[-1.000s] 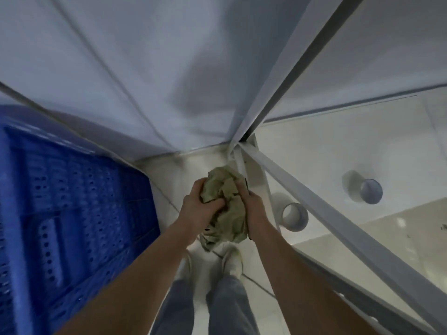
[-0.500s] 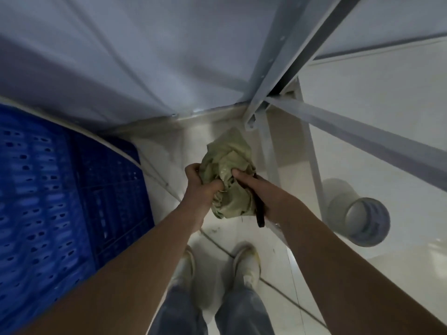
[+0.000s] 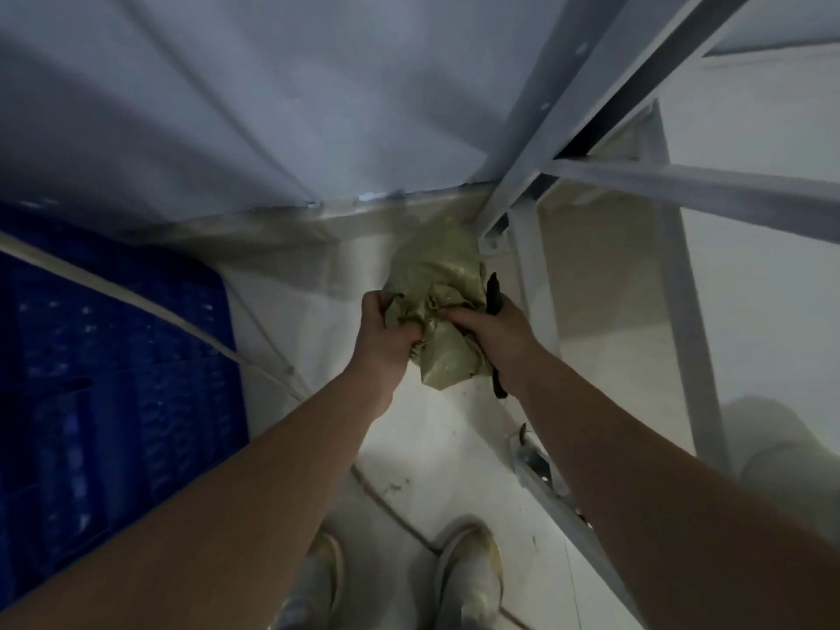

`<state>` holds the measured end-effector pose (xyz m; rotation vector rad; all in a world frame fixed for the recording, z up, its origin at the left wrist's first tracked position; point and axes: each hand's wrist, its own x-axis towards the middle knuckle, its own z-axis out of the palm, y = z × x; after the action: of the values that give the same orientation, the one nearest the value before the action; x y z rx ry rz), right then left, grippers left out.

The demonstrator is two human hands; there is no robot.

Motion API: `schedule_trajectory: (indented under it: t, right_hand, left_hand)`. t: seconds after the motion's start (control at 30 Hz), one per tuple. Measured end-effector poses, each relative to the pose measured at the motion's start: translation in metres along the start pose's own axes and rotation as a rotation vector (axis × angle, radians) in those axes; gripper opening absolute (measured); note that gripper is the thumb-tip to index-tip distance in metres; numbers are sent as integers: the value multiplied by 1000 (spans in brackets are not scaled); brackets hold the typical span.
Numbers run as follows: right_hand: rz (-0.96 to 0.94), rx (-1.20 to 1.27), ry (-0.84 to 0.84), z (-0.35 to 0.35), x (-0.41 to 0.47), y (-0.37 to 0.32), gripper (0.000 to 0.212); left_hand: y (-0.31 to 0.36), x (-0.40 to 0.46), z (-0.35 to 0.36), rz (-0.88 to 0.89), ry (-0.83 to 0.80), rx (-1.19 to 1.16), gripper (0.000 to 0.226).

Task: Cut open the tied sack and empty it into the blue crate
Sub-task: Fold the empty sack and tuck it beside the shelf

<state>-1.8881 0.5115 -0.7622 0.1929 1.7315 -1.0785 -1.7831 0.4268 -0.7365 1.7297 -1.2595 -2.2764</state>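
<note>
A crumpled olive-green woven sack [image 3: 436, 284] hangs in the air in front of me, above the floor. My left hand [image 3: 386, 338] grips its bunched fabric from the left. My right hand [image 3: 493, 331] clutches it from the right and also holds a slim black tool [image 3: 493, 288], whose ends stick out above and below the fist. The blue perforated crate [image 3: 118, 384] stands on the floor at the left, apart from the sack. What the sack holds is hidden.
A grey metal rack frame [image 3: 591, 175] with diagonal bars rises on the right. A pale wall panel [image 3: 272, 106] fills the top. A white cable [image 3: 254, 361] runs past the crate. A white cylinder [image 3: 786, 452] lies at far right. My shoes [image 3: 468, 570] stand on tiles.
The view has shifted left and down, so the rack and cylinder sit further right. Both hands keep kneading the sack; the black tool now shows above and below my right fist.
</note>
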Motion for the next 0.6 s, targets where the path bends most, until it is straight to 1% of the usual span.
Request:
schedule_trajectory:
  t: [0.1,0.13,0.17,0.2,0.23,0.27,0.3,0.33,0.37,0.4,0.43,0.47,0.5,0.53,0.6]
  right_hand:
    - [-101,-243,190,9,20,-12,68]
    - [-138,-315,239,12,27,-16,72]
    - [-167,-386,276,15,32,-20,75]
    - [-187,-462,306,19,36,-22,79]
    - [-201,-536,336,22,42,-22,82]
    - [-205,-611,367,27,48,-22,84]
    - [-196,-685,398,31,53,-19,85]
    - [-185,-760,428,36,58,-16,85]
    - [-173,-814,452,41,64,-13,86]
    - [-162,-846,468,44,69,-10,86]
    - [-148,-857,479,48,73,-9,87]
    - [-135,-854,485,51,77,-8,87]
    - [-123,-840,483,53,81,-7,88]
    - [-119,-827,480,55,84,-8,89]
    - [-113,-803,484,56,90,-9,89]
  left_hand:
    - [-2,29,-2,5,3,69,41]
    - [-1,36,-2,4,-1,84,48]
    - [-1,43,-2,8,5,83,62]
    - [-1,48,-2,23,29,69,77]
    - [-1,52,-2,44,71,60,87]
    - [-2,55,-1,74,124,67,90]
    - [-4,57,1,113,183,89,86]
    - [-7,60,1,155,230,115,75]
    - [-10,63,2,182,240,120,59]
    - [-11,66,3,179,203,118,40]
    - [-11,67,4,152,124,147,23]
    - [-9,66,4,115,30,192,13]
    - [-5,65,5,88,-51,220,11]
    - [-3,66,5,68,-108,220,16]
    - [-1,74,2,11,-179,211,24]
